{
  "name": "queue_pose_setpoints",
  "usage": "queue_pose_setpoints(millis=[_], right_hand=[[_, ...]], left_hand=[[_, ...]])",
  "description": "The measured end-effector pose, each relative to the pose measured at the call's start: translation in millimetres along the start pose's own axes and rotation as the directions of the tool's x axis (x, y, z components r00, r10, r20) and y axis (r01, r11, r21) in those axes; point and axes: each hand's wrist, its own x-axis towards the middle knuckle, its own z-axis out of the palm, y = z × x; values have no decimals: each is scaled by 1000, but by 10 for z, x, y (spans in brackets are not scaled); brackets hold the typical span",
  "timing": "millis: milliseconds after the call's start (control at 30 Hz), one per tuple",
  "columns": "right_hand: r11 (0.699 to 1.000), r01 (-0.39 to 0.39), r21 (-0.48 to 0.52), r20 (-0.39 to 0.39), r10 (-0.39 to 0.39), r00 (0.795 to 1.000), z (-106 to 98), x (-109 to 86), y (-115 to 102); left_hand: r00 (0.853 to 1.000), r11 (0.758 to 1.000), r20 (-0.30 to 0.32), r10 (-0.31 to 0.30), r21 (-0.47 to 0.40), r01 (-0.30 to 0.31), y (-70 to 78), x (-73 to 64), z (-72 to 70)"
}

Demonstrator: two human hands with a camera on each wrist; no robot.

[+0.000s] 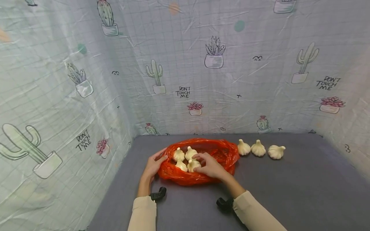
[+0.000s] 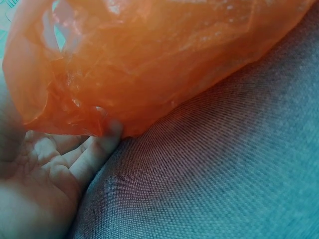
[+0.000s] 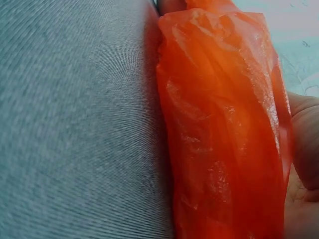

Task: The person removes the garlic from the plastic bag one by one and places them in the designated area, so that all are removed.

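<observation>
An orange-red plastic bag (image 1: 185,180) lies wide open on the table, with several pale garlic bulbs (image 1: 179,154) grouped in its left half. At its left end my left hand (image 1: 151,166) holds the rim, thumb over the edge. The left wrist view shows fingers (image 2: 94,154) of that hand against the underside of the bag (image 2: 164,64). My right hand (image 1: 212,166) reaches over the front rim, its thumb and fingers around the front right garlic bulb (image 1: 193,165). In the right wrist view the bag wall (image 3: 219,129) hides most of that hand (image 3: 305,149).
Three more garlic bulbs (image 1: 258,148) stand in a row on the grey table (image 1: 274,192), right of the bag. Behind and to the left hangs a cactus-print cloth (image 1: 185,70). Black devices (image 1: 224,204) sit on both wrists.
</observation>
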Motion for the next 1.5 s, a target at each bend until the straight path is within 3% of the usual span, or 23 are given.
queue_pose_setpoints(millis=[367, 867, 1500], right_hand=[[999, -49, -23, 7, 49, 999, 64, -7, 56], [999, -32, -26, -26, 32, 999, 55, -1, 99], [998, -58, 25, -24, 59, 998, -210, 43, 22]], left_hand=[[1000, 1000, -10, -1, 2, 1, 2, -3, 10], [1000, 1000, -14, -5, -6, 5, 21, -31, 18], [1000, 1000, 1, -13, 13, 13, 1, 61, -2]])
